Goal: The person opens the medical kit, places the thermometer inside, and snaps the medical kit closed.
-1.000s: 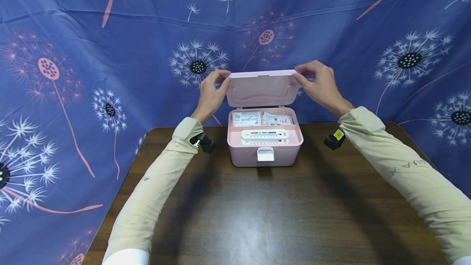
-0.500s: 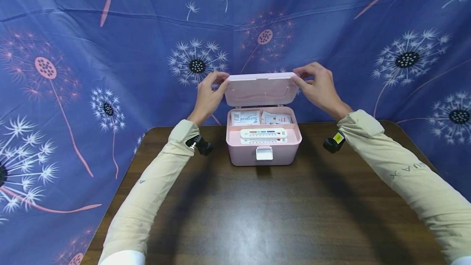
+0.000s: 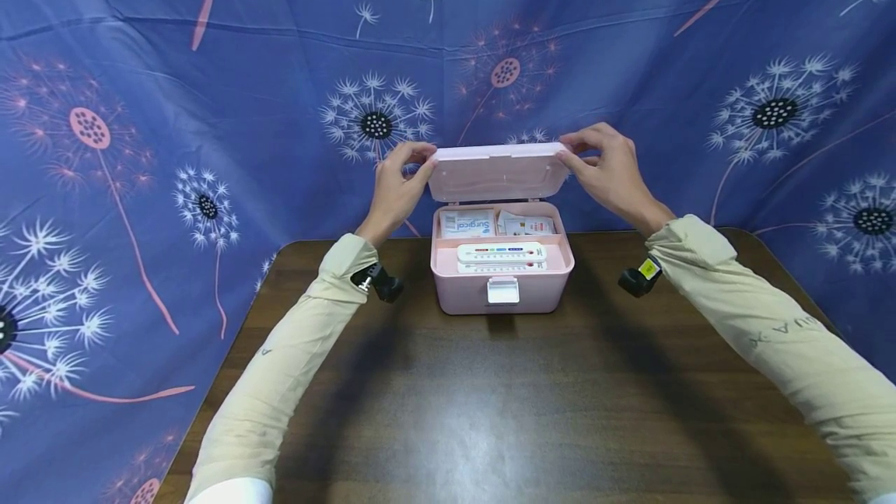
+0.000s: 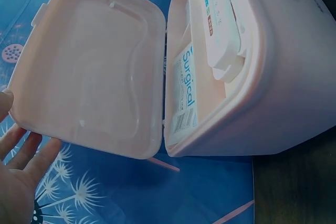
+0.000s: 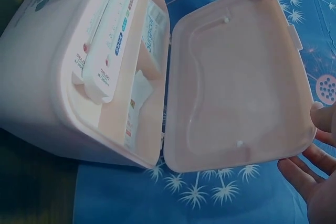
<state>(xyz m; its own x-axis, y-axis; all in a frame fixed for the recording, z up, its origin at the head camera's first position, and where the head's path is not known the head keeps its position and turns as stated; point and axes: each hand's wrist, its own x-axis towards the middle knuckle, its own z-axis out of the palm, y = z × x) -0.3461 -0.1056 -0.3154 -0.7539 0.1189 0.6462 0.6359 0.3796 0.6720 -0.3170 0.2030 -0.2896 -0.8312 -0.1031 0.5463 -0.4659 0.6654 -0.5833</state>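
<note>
A pink storage box [image 3: 498, 298] stands at the back of the table, its hinged lid [image 3: 498, 177] raised. My left hand [image 3: 397, 189] pinches the lid's left front corner between thumb and fingers. At the opposite corner, my right hand [image 3: 610, 173] pinches the lid the same way. White thermometers [image 3: 500, 253] lie stacked in the box's front compartment. Behind them, a packet marked "Surgical" [image 4: 185, 90] sits in the left rear compartment, and small white packets [image 3: 525, 225] fill the right one. A white latch [image 3: 502, 291] hangs on the box front.
The dark wooden table [image 3: 483, 403] stretches toward me from the box. Right behind the table and lid hangs a blue cloth [image 3: 280, 99] printed with dandelions. A black wrist camera [image 3: 638, 278] sits beside the box on the right, another on the left.
The lid's front edge has come down and forward slightly, with both hands holding its corners throughout. The box and its contents stay in place.
</note>
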